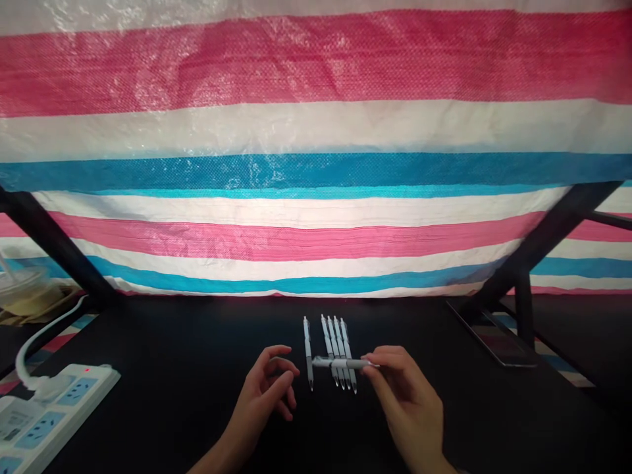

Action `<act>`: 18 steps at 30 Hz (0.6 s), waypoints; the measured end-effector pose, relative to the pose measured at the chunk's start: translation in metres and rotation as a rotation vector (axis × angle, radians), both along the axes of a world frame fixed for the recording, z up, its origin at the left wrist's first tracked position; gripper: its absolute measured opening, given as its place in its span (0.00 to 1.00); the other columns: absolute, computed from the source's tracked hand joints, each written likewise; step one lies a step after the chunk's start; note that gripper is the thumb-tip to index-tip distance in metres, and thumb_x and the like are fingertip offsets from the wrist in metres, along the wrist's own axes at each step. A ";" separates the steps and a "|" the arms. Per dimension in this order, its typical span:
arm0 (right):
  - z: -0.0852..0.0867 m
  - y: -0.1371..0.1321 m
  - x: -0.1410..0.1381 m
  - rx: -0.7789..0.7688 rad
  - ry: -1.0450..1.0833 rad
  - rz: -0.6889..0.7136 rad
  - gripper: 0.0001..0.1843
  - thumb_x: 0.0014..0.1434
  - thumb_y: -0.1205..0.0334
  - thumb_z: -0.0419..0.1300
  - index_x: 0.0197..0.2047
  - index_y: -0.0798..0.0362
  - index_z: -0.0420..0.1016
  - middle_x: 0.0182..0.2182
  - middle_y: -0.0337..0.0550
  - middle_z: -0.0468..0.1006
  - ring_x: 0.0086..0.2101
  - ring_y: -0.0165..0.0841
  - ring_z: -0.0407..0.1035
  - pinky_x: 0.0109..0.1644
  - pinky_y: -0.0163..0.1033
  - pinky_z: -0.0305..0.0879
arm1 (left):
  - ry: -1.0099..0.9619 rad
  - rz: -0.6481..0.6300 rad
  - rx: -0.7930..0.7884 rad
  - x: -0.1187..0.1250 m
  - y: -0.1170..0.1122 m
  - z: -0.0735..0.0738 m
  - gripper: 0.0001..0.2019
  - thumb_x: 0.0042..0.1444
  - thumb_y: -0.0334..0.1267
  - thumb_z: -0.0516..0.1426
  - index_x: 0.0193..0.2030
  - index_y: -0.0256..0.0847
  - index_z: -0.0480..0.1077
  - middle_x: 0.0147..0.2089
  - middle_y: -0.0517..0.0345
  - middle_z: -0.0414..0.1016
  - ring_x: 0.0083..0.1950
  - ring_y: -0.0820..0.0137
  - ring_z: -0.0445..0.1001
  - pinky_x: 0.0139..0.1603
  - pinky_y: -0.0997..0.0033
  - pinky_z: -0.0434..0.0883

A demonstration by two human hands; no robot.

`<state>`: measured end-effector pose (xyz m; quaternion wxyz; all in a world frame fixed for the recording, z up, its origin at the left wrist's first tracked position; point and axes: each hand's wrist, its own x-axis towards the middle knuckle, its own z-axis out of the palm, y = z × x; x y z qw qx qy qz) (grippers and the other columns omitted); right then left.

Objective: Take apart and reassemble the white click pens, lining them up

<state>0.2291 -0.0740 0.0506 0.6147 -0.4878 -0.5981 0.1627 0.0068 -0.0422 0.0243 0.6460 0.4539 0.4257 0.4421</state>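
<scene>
Nearest us on the black counter [162,421], our right hand [405,395] pinches a white pen [340,363] in a narrow grip, crosswise above four pens [328,339] lying side by side. Our left hand [261,395] curls half-open, holding nothing, beside a lone pen [307,345]. A power strip [54,408] sits left, a phone [494,336] right; a striped tarpaulin [316,131] hangs beyond.

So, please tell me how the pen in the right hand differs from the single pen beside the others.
The pen in the right hand lies crosswise over four other pens, while the single pen runs lengthwise, apart from them. The first is pinched by the right hand; the second is untouched, nearest the left hand. Both are slim, white-and-grey pens.
</scene>
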 end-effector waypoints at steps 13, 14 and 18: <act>-0.024 -0.028 -0.053 -0.699 0.802 0.405 0.16 0.47 0.55 0.71 0.35 0.53 0.72 0.27 0.32 0.69 0.25 0.27 0.70 0.46 0.44 0.70 | -0.296 0.260 -0.301 -0.002 0.008 -0.002 0.19 0.38 0.38 0.72 0.38 0.36 0.78 0.35 0.52 0.80 0.26 0.79 0.72 0.28 0.84 0.72; -0.027 -0.027 -0.052 -0.771 0.846 0.452 0.18 0.46 0.54 0.72 0.37 0.53 0.73 0.29 0.34 0.70 0.25 0.27 0.71 0.45 0.44 0.70 | -0.318 0.264 -0.325 -0.002 0.009 -0.003 0.19 0.36 0.37 0.73 0.37 0.35 0.78 0.36 0.51 0.80 0.26 0.80 0.72 0.28 0.85 0.72; -0.038 -0.024 -0.049 -1.121 0.980 0.717 0.28 0.48 0.42 0.67 0.41 0.58 0.74 0.29 0.42 0.77 0.20 0.27 0.70 0.31 0.39 0.68 | -0.361 0.212 -0.343 -0.003 0.012 -0.003 0.18 0.36 0.36 0.73 0.36 0.34 0.78 0.36 0.50 0.81 0.25 0.80 0.73 0.27 0.86 0.72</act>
